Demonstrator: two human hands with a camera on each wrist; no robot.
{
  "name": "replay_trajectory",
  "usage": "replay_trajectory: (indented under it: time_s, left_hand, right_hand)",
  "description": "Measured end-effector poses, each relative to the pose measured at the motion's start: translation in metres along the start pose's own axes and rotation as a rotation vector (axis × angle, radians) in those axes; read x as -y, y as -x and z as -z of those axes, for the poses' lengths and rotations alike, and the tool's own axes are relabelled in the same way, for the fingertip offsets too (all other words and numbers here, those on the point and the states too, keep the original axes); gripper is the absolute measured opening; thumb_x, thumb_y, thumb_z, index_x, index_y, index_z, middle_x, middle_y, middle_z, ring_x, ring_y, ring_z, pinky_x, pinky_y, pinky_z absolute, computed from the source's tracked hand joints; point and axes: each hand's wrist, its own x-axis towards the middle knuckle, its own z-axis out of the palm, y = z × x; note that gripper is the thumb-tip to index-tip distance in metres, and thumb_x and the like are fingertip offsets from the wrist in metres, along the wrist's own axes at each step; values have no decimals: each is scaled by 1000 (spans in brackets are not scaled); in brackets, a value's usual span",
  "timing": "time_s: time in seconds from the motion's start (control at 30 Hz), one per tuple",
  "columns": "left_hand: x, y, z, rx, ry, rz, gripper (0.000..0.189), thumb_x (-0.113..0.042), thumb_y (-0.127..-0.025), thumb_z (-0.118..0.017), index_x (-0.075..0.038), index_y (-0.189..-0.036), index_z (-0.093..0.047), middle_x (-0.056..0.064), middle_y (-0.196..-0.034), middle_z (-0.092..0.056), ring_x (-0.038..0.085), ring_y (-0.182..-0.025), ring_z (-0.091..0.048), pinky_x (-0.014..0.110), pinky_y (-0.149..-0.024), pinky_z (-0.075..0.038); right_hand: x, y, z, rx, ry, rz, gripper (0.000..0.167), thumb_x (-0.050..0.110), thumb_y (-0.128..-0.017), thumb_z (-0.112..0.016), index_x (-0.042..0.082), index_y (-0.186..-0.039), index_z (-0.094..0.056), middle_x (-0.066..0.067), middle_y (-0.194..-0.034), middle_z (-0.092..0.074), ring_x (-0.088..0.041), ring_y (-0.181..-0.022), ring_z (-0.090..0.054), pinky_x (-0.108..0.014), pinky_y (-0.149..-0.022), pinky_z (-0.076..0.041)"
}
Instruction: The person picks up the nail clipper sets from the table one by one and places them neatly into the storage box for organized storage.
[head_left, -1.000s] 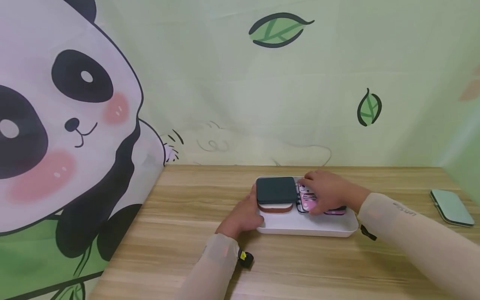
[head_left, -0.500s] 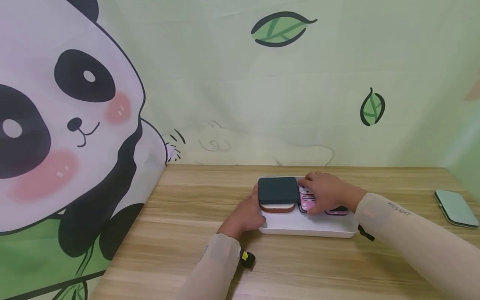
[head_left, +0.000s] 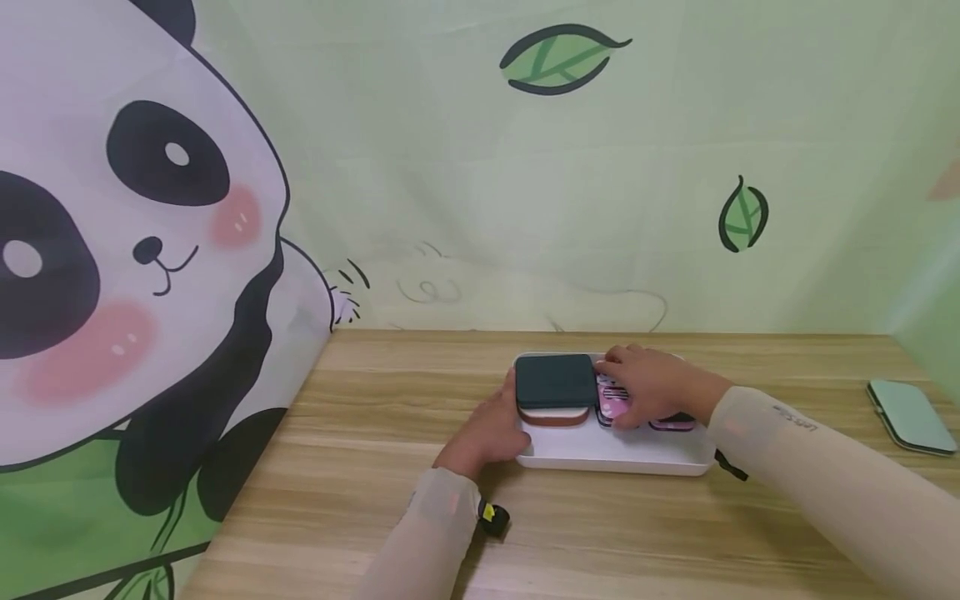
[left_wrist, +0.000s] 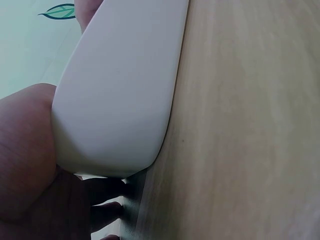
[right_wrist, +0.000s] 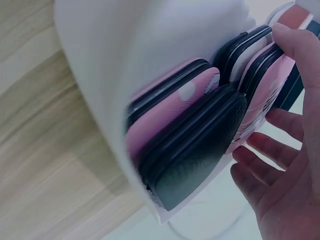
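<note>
A white tray (head_left: 615,454) on the table holds several flat, rounded cases. My left hand (head_left: 487,427) holds its left end, the thumb at the near corner and the fingers round the side. In the tray's right half, my right hand (head_left: 660,385) grips a pink cartoon-patterned case (head_left: 613,402) by its near and far edges. Part of that case is hidden under the palm. At the left lies a dark green case (head_left: 555,381) on top of a brown-edged one (head_left: 553,418). The right wrist view shows another dark case (right_wrist: 197,150) lying against a second pink case (right_wrist: 172,100).
A mint-green flat case (head_left: 911,417) lies apart on the table's right side. The wood-grain table (head_left: 360,467) ends at a green backdrop (head_left: 450,167) with a panda and leaves. A thin dark strap end (head_left: 495,518) sticks out at the left wrist.
My right hand and the pink case have shifted slightly left, closer to the dark green case. The left hand keeps its place on the tray.
</note>
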Motion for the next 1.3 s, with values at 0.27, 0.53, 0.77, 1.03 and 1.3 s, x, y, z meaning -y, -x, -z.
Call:
replay_trajectory:
  time_s: [0.27, 0.53, 0.77, 1.03, 1.3]
  left_hand:
    - [0, -3, -3, 11, -2, 11, 107, -13, -79, -65, -8, -161, 4, 14, -163, -30, 25, -148, -33, 44, -122, -23]
    - [-5, 5, 1, 10, 23, -5, 105, -13, -80, -66, -6, -161, 0, 16, -162, -31, 27, -145, -37, 46, -121, -25]
    - [-4, 2, -2, 11, 28, 0, 105, -12, -80, -65, -8, -161, 1, 13, -164, -27, 26, -142, -41, 44, -120, -27]
    - [-6, 4, 0, -4, 28, -17, 105, -10, -78, -64, -5, -161, 0, 16, -162, -31, 28, -136, -46, 46, -118, -31]
    - [-4, 4, 2, 4, 17, -17, 103, -11, -80, -64, -6, -161, 0, 16, -162, -31, 28, -137, -45, 45, -118, -31]
  right_hand:
    - [1, 2, 2, -12, -54, 10, 88, 56, -74, -81, 13, -143, -47, -10, -142, -50, -29, -127, -47, -52, -106, -44]
    - [0, 6, -1, -26, -52, 18, 90, 58, -74, -81, 12, -142, -46, -10, -140, -50, -29, -125, -48, -53, -104, -45]
    - [-6, 13, 0, -51, -56, 40, 95, 63, -73, -80, 9, -144, -46, -14, -142, -49, -33, -127, -49, -55, -108, -42]
    - [-20, 25, 9, -75, -103, -24, 96, 66, -74, -77, 11, -147, -46, -17, -147, -48, -38, -133, -49, -59, -108, -40]
    - [-48, 45, 15, -92, -76, -100, 88, 63, -78, -74, 12, -146, -49, -21, -145, -50, -43, -130, -50, -65, -102, -43]
